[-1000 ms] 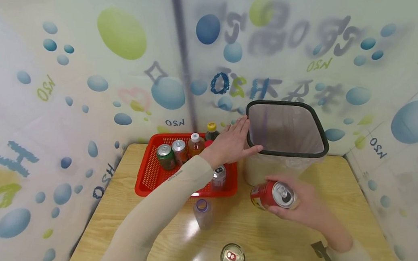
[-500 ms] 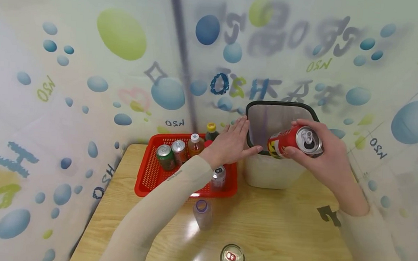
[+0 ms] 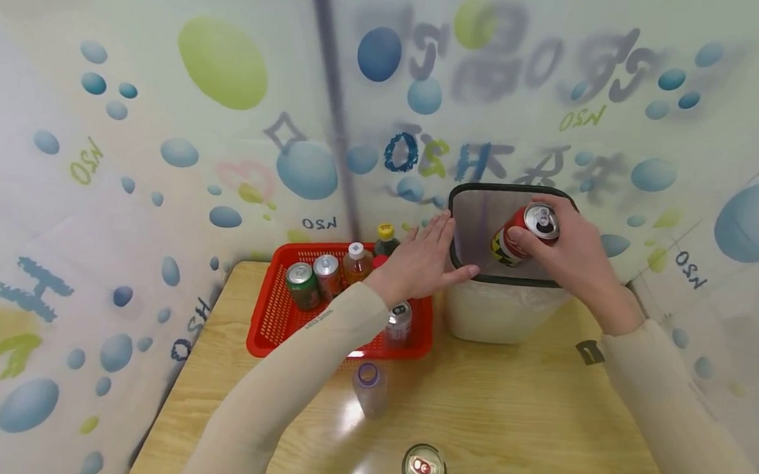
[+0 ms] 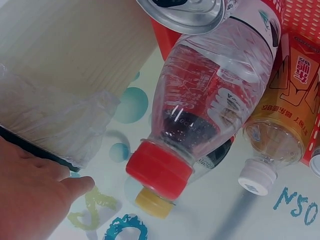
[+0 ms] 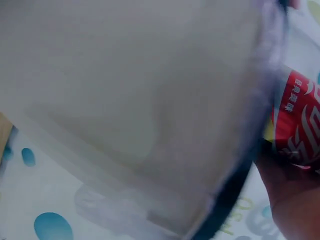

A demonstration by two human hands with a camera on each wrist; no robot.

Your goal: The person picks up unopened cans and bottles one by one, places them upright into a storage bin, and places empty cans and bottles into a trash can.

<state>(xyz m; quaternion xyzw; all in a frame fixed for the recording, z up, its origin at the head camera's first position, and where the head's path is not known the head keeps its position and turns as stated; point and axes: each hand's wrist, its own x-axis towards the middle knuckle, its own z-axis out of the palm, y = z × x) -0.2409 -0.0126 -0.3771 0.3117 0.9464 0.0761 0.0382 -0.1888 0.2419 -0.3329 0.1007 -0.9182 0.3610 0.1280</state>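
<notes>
My right hand (image 3: 573, 254) grips a red drink can (image 3: 513, 240), opened at its top, inside the mouth of a pale bin (image 3: 489, 318) with a black rim and a clear liner. The can tilts, its top toward me. In the right wrist view, the bin's wall stands between the camera and the red can (image 5: 300, 115). My left hand (image 3: 417, 260) has straight fingers and lies at the bin's left rim, thumb pointing right. The left wrist view shows that hand (image 4: 30, 197) against the dark rim. My left forearm hides part of the red basket (image 3: 256, 324).
The basket holds a green can (image 3: 303, 290), other cans, a white-capped bottle (image 3: 355, 265) and a yellow-capped bottle (image 3: 386, 241). A red-capped clear bottle (image 4: 210, 95) shows up close. On the table (image 3: 505, 422) stand a capless clear bottle (image 3: 371, 394) and a can (image 3: 423, 470).
My right hand has lifted the red can from in front of the bin, over its rim, and into its mouth. The left hand has stayed at the rim.
</notes>
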